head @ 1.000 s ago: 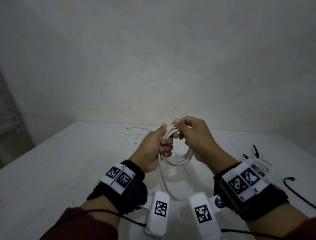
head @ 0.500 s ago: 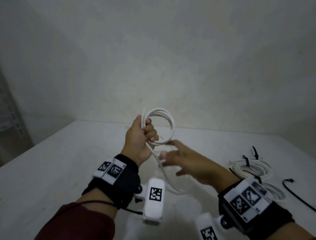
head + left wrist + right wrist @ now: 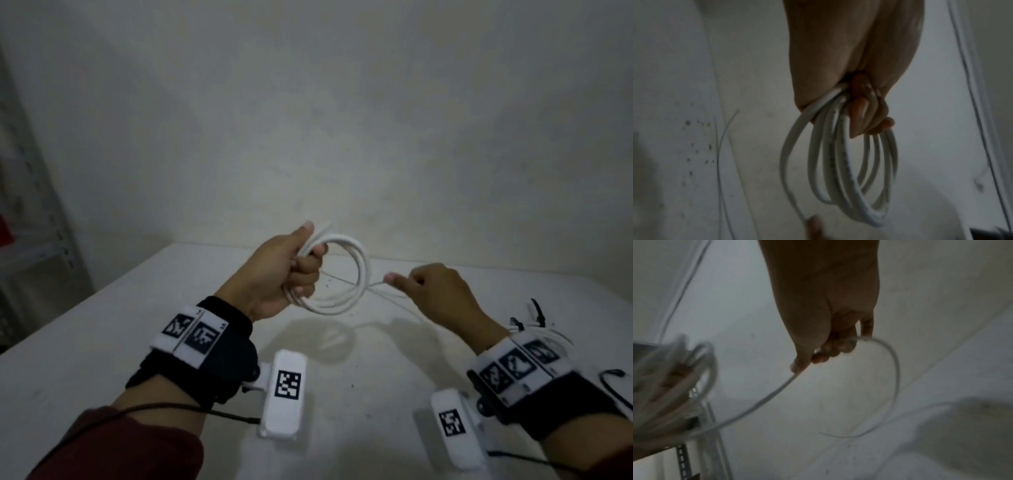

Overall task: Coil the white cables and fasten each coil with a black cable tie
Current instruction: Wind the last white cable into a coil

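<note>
My left hand point(image 3: 291, 270) grips a coil of white cable point(image 3: 356, 274) above the white table point(image 3: 102, 342); in the left wrist view the curled fingers point(image 3: 869, 116) close round several loops of the coil point(image 3: 838, 170). A loose tail of the same cable point(image 3: 376, 285) runs right to my right hand point(image 3: 435, 294), which pinches it. In the right wrist view the tail point(image 3: 894, 369) curves out from under the fingers point(image 3: 830, 352) and ends free below. Finished coils with black ties point(image 3: 534, 315) lie at the right, partly hidden behind my right wrist.
A loose black cable tie point(image 3: 613, 387) lies on the table near the right edge. A thin dark wire point(image 3: 335, 278) lies on the tabletop behind the coil. A metal shelf rack point(image 3: 30, 240) stands at the left. A plain wall rises behind the table.
My hands have come apart. The left hand lifted and turned the coil upright; the right hand let go of the coil, slid right and now pinches the loose tail.
</note>
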